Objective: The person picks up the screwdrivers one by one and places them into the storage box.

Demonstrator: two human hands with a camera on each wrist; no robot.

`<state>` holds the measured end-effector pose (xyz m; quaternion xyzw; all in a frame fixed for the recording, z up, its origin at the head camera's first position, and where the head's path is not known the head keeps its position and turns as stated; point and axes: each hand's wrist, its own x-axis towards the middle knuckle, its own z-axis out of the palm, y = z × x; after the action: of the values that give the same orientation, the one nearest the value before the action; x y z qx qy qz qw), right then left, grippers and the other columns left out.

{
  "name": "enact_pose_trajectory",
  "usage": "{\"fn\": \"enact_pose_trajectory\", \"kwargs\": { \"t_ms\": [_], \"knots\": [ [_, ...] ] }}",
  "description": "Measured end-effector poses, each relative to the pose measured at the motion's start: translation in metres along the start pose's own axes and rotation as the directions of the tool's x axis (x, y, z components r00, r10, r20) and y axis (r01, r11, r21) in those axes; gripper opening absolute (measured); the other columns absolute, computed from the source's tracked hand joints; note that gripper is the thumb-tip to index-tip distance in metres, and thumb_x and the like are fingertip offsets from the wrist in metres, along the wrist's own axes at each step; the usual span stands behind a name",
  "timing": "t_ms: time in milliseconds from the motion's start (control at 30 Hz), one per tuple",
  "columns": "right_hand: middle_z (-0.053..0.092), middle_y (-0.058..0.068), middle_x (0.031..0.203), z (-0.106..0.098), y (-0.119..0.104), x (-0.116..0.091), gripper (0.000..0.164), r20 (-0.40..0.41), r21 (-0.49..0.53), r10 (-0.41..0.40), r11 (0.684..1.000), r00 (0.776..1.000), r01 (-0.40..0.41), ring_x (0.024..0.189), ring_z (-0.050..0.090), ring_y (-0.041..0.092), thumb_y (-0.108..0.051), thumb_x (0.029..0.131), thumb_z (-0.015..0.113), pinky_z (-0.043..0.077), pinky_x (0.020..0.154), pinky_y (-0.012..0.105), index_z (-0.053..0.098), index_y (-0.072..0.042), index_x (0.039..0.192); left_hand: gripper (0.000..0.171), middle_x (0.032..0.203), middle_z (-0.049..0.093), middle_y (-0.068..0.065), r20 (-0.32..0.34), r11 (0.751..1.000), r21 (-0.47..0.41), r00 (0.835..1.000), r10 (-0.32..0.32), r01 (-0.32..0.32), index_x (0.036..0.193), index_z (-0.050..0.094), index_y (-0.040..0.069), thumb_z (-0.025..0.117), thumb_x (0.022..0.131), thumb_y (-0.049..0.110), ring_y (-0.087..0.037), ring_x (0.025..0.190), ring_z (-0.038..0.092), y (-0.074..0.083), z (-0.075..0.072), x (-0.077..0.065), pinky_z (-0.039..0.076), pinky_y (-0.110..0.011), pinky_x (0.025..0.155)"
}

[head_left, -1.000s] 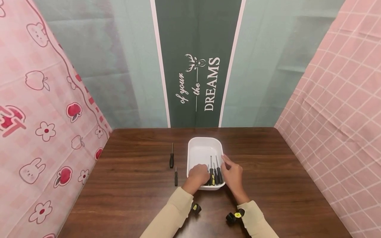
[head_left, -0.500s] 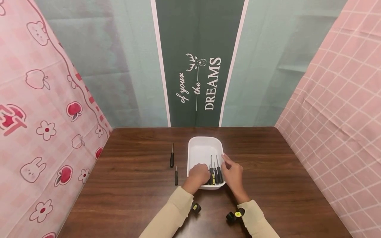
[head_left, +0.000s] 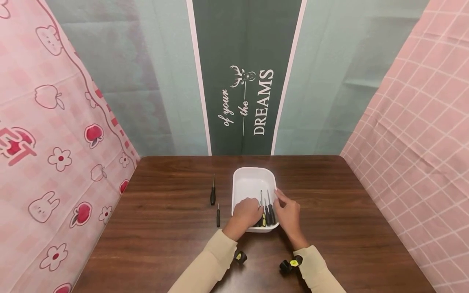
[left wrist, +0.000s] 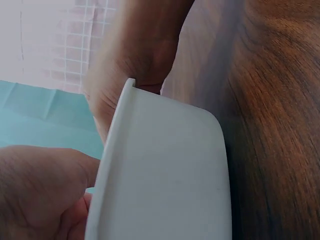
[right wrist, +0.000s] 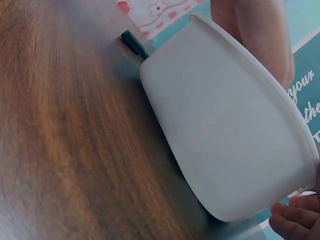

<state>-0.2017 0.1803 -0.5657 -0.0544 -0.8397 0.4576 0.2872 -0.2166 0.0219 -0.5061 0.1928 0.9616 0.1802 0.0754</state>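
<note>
Reads to me like the middle of a tray-loading step: the left hand (head_left: 247,213) is down inside the near part of the white tray (head_left: 253,171), knuckles up, likely setting or straightening a screwdriver in the row. Its fingers bend down out of sight, so I can't tell whether they're clamped on anything. The right hand (head_left: 288,213) looks to be pinching the tray's right rim with thumb and fingertips, presumably to steady it. The tray sits on the wooden table (head_left: 161,244), and just right of the left hand there's a yellow-and-black screwdriver (head_left: 264,220) plus a couple of black ones, shafts pointing far. Left of the tray, on the table, lie a longer black screwdriver (head_left: 213,196) and, nearer, a shorter black screwdriver (head_left: 218,218). I'd say the next move calls for lifting the left hand out without dragging the handles, then maybe going left for those two. As for the views, only the head one shows what's inside the tray. The left wrist one gets mostly outer wall, and the right wrist one adds the right hand's bent fingers beside the wall and a dark handle (right wrist: 134,45) beyond the tray, can't say whose.
</note>
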Motion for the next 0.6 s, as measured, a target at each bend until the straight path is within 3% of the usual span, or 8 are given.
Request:
{"fn": "enact_pose_trajectory", "kwargs": {
  "t_ms": [133, 200, 267, 433, 533, 600],
  "knots": [
    [0.073, 0.012, 0.114, -0.001, -0.001, 0.0, 0.028, 0.006, 0.003, -0.007, 1.0, 1.0, 0.007, 0.111, 0.067, 0.027, 0.003, 0.085, 0.07, 0.046, 0.086, 0.016, 0.077, -0.003, 0.111, 0.037, 0.062, 0.057, -0.001, -0.031, 1.0, 0.02, 0.999, 0.024, -0.023, 0.068, 0.059, 0.013, 0.061, 0.099, 0.031, -0.018, 0.056, 0.053, 0.001, -0.004, -0.002, 0.044, -0.037, 0.053],
    [0.073, 0.012, 0.114, -0.001, -0.001, 0.0, 0.028, 0.005, 0.001, -0.009, 1.0, 1.0, 0.009, 0.111, 0.067, 0.027, 0.003, 0.085, 0.07, 0.045, 0.086, 0.013, 0.077, -0.002, 0.111, 0.037, 0.06, 0.055, 0.0, -0.046, 0.999, 0.019, 0.998, 0.033, -0.032, 0.067, 0.058, 0.014, 0.061, 0.099, 0.031, -0.017, 0.054, 0.051, 0.001, -0.006, -0.003, 0.042, -0.035, 0.052],
    [0.073, 0.012, 0.114, 0.0, -0.001, 0.001, 0.028, 0.003, -0.005, -0.011, 1.0, 1.0, 0.011, 0.111, 0.067, 0.027, 0.003, 0.085, 0.07, 0.048, 0.086, 0.018, 0.077, -0.002, 0.111, 0.036, 0.059, 0.053, 0.001, -0.068, 0.999, 0.02, 0.997, 0.043, -0.042, 0.067, 0.058, 0.014, 0.061, 0.099, 0.031, -0.016, 0.054, 0.05, 0.001, -0.007, -0.004, 0.041, -0.034, 0.051],
    [0.073, 0.013, 0.114, 0.001, 0.0, 0.001, 0.028, -0.002, -0.019, -0.014, 1.0, 1.0, 0.014, 0.112, 0.067, 0.029, 0.003, 0.084, 0.07, 0.052, 0.089, 0.043, 0.077, -0.002, 0.111, 0.032, 0.059, 0.053, 0.002, -0.114, 0.998, 0.009, 0.992, 0.059, -0.058, 0.07, 0.062, 0.014, 0.06, 0.099, 0.029, -0.015, 0.053, 0.049, -0.001, -0.011, -0.006, 0.041, -0.033, 0.051],
    [0.073, 0.013, 0.114, 0.001, 0.001, 0.0, 0.029, -0.002, -0.022, -0.013, 1.0, 1.0, 0.013, 0.112, 0.067, 0.029, 0.003, 0.084, 0.07, 0.052, 0.089, 0.044, 0.077, -0.002, 0.112, 0.03, 0.06, 0.055, 0.002, -0.132, 0.998, 0.003, 0.989, 0.066, -0.066, 0.074, 0.065, 0.013, 0.06, 0.099, 0.028, -0.015, 0.054, 0.05, -0.002, -0.013, -0.007, 0.041, -0.033, 0.052],
    [0.073, 0.012, 0.114, 0.0, 0.001, 0.0, 0.029, -0.001, -0.023, -0.008, 1.0, 1.0, 0.008, 0.112, 0.067, 0.028, 0.003, 0.084, 0.07, 0.052, 0.089, 0.035, 0.077, -0.003, 0.112, 0.028, 0.062, 0.057, 0.001, -0.143, 0.997, 0.003, 0.987, 0.075, -0.075, 0.076, 0.067, 0.012, 0.061, 0.099, 0.028, -0.015, 0.055, 0.051, -0.003, -0.014, -0.008, 0.042, -0.033, 0.052]
  ]
}}
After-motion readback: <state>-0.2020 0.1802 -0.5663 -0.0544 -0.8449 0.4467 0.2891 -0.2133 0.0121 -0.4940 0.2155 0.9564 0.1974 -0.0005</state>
